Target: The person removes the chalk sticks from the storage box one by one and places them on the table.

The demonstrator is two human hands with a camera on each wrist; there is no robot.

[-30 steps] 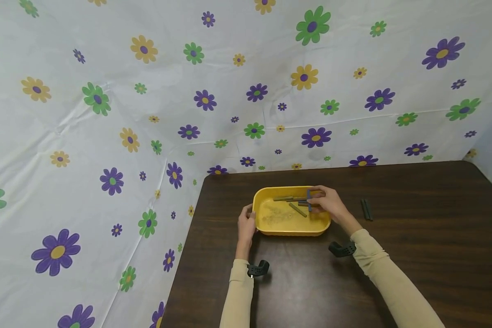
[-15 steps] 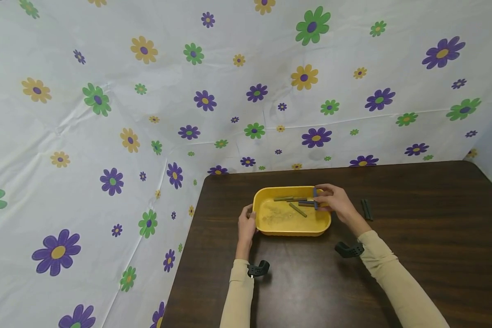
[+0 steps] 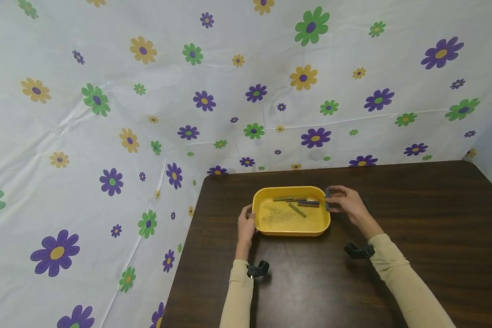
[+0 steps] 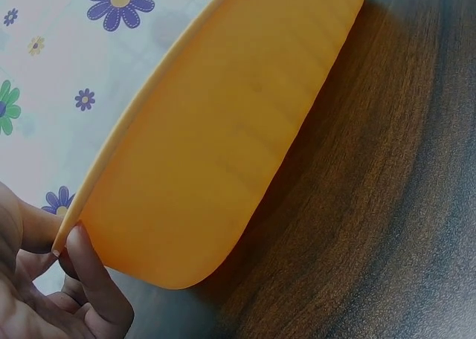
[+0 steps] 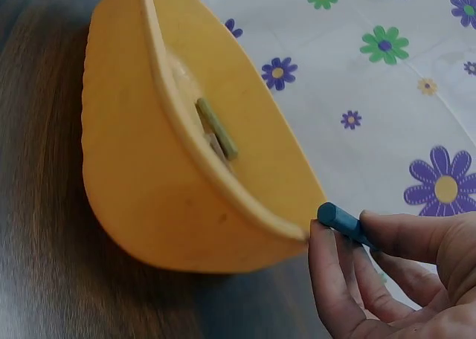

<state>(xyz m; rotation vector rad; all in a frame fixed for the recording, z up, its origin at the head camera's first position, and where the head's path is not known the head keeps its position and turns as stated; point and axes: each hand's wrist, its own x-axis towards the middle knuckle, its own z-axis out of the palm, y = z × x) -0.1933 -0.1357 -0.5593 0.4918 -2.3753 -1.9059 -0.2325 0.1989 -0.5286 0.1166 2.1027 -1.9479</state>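
Observation:
A yellow tray stands on the table with several chalk sticks inside, olive, brownish and bluish, and dark smudges on its floor. My left hand pinches the tray's left rim between thumb and fingers, as the left wrist view also shows. Just past the tray's right rim, my right hand holds a blue chalk stick between thumb and fingertips. In the right wrist view that stick is beside the rim, with an olive chalk stick visible inside the tray.
The dark wood table extends to the right and in front of the tray. A white sheet with printed flowers hangs behind and to the left. Dark sticks on the table are mostly hidden behind my right hand.
My right hand has carried the blue chalk stick rightward, from over the tray to just beyond its right rim. The left hand and the tray stay put.

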